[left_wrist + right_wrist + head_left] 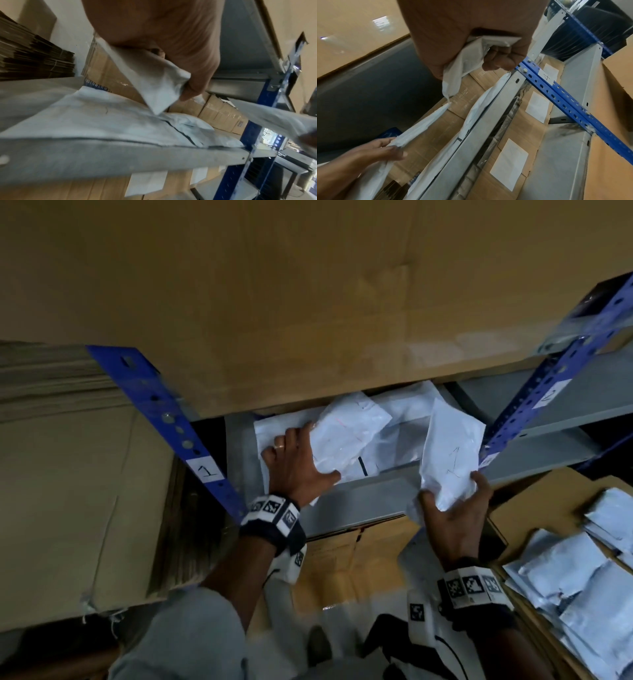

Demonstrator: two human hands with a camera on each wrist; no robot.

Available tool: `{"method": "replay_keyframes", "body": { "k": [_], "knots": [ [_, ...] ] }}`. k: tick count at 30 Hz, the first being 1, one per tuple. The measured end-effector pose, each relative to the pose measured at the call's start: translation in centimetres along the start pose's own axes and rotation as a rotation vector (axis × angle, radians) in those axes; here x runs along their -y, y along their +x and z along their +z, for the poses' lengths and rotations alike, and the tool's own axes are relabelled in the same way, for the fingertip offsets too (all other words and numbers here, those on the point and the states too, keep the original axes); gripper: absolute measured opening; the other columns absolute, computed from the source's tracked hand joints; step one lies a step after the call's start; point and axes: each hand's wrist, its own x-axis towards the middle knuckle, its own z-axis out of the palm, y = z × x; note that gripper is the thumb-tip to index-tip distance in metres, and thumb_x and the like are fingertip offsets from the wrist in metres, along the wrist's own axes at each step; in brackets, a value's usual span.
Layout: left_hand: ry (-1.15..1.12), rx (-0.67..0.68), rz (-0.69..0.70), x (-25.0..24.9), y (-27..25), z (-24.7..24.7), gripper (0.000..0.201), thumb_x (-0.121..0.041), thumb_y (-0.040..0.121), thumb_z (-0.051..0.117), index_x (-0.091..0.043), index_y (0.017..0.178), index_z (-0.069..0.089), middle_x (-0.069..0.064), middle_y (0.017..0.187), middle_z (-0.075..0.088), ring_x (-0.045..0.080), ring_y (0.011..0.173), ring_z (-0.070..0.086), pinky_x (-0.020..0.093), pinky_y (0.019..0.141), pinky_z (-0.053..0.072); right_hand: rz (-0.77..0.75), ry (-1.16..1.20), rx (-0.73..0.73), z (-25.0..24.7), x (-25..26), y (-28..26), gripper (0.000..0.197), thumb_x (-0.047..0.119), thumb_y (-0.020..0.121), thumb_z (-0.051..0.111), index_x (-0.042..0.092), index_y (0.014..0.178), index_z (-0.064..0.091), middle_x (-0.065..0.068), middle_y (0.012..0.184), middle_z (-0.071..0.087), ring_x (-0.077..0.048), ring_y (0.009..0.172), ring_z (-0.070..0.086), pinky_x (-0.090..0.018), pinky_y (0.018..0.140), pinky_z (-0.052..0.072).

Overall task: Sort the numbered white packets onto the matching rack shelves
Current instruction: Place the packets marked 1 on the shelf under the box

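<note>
My left hand (301, 463) grips a white packet (346, 436) by its lower edge, just above a pile of white packets (404, 412) lying on the grey shelf (363, 501). The blue upright (205, 470) to its left carries the label 1. In the left wrist view the gripped packet (154, 83) hangs tilted over the pile (102, 121). My right hand (455, 501) holds a second packet (448, 453) marked 1 by its bottom, upright, in front of the shelf's right end. The right wrist view shows fingers (500, 59) curled round that packet (464, 67).
A large cardboard box (274, 302) sits on the shelf above, leaving a narrow gap. The right blue upright (551, 395) bears the label 2. A cardboard box (507, 508) at the lower right holds several more white packets (582, 577). Cartons (342, 570) stand beneath the shelf.
</note>
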Motion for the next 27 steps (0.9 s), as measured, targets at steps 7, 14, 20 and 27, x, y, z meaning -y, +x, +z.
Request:
{"method": "replay_keyframes", "body": {
  "k": [7,14,20,27],
  "knots": [
    [0.128,0.065,-0.090,1.5,6.4,0.1,0.099,-0.036,0.065,0.068,-0.028,0.150,0.019,0.008,0.156,0.025,0.035,0.145,0.020,0.061,0.117,0.003,0.003,0.022,0.031,0.9,0.4,3.3,0.092,0.035,0.071,0.075,0.006,0.148,0.032,-0.013,0.145,0.042,-0.016,0.124,0.044,-0.022,0.098,0.040],
    [0.197,0.234,-0.141,4.1,8.4,1.7,0.106,-0.033,0.079,0.065,-0.030,0.158,-0.005,0.010,0.166,-0.005,0.037,0.152,-0.002,0.061,0.119,-0.007,-0.020,-0.007,0.046,2.2,0.6,8.5,0.093,0.039,0.069,0.075,0.010,0.147,0.035,-0.012,0.147,0.042,-0.027,0.134,0.042,-0.036,0.109,0.039],
    [0.138,0.276,-0.177,4.3,7.2,3.6,0.089,-0.037,0.086,0.060,-0.052,0.155,0.005,0.002,0.166,-0.010,0.029,0.153,-0.011,0.062,0.117,-0.014,0.003,-0.026,0.029,3.1,0.3,11.8,0.088,0.028,0.073,0.085,0.016,0.146,0.037,-0.014,0.146,0.045,-0.031,0.132,0.044,-0.044,0.109,0.043],
    [0.067,0.213,-0.225,5.1,7.0,4.6,0.058,-0.062,0.094,0.050,-0.054,0.147,0.029,0.001,0.165,0.002,0.025,0.152,-0.009,0.066,0.117,0.002,0.121,-0.015,0.035,6.6,2.5,15.1,0.083,0.029,0.081,0.082,0.006,0.146,0.036,-0.024,0.142,0.043,-0.040,0.129,0.045,-0.042,0.104,0.042]
  ]
}}
